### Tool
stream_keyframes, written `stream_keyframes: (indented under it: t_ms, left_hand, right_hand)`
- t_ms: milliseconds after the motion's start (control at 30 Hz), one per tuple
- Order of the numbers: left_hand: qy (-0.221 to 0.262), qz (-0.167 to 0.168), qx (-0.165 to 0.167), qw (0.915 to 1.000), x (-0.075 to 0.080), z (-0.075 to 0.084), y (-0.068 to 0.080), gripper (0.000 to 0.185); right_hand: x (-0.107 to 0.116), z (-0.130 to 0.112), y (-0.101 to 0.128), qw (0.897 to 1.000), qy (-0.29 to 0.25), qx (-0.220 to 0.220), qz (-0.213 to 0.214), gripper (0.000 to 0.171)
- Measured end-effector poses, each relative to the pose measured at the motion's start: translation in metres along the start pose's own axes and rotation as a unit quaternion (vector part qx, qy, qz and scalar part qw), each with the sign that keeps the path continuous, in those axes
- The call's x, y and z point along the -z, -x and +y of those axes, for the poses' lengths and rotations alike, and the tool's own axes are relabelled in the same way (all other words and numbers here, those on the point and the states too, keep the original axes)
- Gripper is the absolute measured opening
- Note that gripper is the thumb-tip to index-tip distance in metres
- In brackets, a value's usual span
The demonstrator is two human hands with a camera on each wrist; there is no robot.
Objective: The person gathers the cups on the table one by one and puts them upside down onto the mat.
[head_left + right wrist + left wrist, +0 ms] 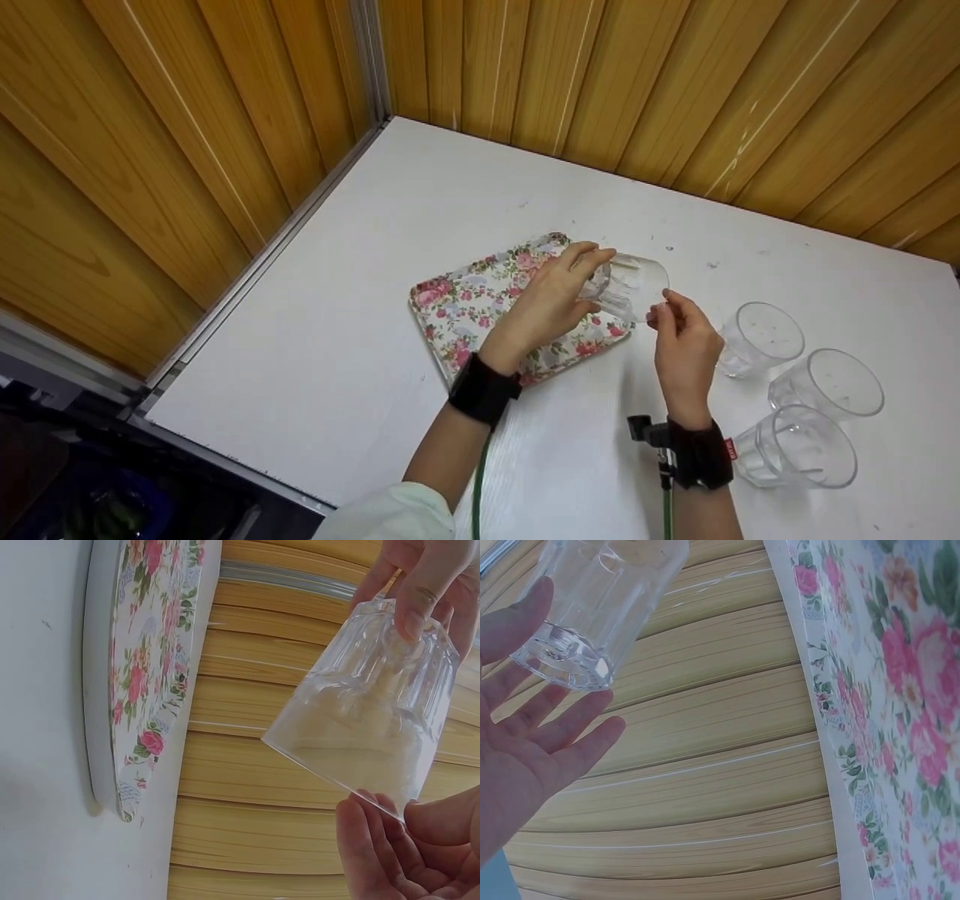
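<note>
I see the tumbler (626, 287) tipped sideways above the tray's (457, 311) right edge, left hand (551, 300) gripping its base, right hand (682, 345) fingers pinching its rim.

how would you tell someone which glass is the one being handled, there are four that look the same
Start at the floral tray in the middle of the white table. Just past its right edge, both hands hold one clear glass in the air, tipped on its side. The other three glasses stand upright on the table further right, untouched.
</note>
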State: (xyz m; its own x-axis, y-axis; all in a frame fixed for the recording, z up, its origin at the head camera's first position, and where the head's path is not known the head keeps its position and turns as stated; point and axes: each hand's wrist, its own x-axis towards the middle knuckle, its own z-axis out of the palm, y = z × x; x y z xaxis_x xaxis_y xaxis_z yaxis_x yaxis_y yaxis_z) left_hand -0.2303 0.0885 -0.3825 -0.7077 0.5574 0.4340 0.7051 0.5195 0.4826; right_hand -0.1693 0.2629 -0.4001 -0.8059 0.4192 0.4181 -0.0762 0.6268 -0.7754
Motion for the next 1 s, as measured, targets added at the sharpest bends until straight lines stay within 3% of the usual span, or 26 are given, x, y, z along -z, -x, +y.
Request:
stream_keyframes:
  t_ms: [400, 1000]
  left_hand:
    - [-0.02, -0.007, -0.001, 0.9998, 0.0005, 0.0012, -0.0002, 0.066]
    - [-0.035, 0.006, -0.018, 0.9992, 0.0004, 0.0013, 0.0002, 0.066]
  right_hand:
    - [-0.0016, 0.0008, 0.0009, 1.0, 0.0, -0.01, -0.001, 0.023]
    - [-0.004, 0.0033, 0.0014, 1.0, -0.001, -0.015, -0.004, 0.022]
